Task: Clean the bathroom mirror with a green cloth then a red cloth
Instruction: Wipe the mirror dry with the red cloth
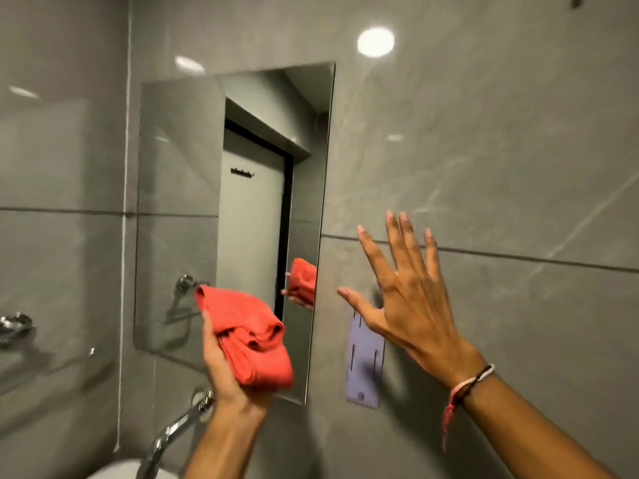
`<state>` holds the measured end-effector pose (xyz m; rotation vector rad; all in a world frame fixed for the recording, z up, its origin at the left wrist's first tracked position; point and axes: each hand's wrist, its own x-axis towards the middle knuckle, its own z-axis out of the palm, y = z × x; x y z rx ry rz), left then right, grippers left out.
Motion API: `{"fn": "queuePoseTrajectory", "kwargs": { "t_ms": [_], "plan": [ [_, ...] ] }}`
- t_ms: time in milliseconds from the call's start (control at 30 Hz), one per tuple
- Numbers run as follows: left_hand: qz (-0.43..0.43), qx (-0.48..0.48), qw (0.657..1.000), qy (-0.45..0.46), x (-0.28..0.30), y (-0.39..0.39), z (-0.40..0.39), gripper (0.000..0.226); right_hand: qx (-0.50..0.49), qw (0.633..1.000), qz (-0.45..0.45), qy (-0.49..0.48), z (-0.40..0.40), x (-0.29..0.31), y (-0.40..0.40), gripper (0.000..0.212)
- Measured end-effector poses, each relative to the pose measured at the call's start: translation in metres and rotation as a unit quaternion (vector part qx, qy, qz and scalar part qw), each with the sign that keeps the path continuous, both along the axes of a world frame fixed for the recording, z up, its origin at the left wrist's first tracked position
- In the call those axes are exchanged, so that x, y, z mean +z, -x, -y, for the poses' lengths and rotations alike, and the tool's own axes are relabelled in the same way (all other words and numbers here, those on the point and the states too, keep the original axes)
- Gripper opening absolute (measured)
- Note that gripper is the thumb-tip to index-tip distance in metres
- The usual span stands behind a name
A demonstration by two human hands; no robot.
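Note:
A frameless rectangular mirror (193, 202) hangs on the grey tiled wall, reflecting a door and the cloth. My left hand (224, 378) is raised in front of the mirror's lower right part, shut on a bunched red cloth (252, 337). My right hand (404, 288) is lifted to the right of the mirror with its fingers spread, holding nothing, over the grey wall tiles. No green cloth is in view.
A chrome tap (173, 430) arches over a white basin (117, 470) at the bottom. A chrome holder (14, 326) sticks out of the left wall. A lilac plastic holder (364, 361) is fixed to the wall right of the mirror.

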<state>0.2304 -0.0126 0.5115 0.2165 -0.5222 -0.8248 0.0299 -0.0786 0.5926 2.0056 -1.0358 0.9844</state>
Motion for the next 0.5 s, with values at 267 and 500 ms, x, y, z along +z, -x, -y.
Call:
{"fn": "queuePoseTrajectory", "kwargs": {
  "t_ms": [267,500],
  "plan": [
    [0.255,0.503,0.825,0.038,0.291,-0.063,0.082,0.070,-0.049,0.988,-0.019,0.147,0.049,0.157,-0.029,0.092],
    [0.533,0.664,0.525,-0.001,0.344,-0.037,0.174,0.056,-0.099,0.980,0.019,0.171,0.099,0.193,-0.033,0.083]
  ]
}}
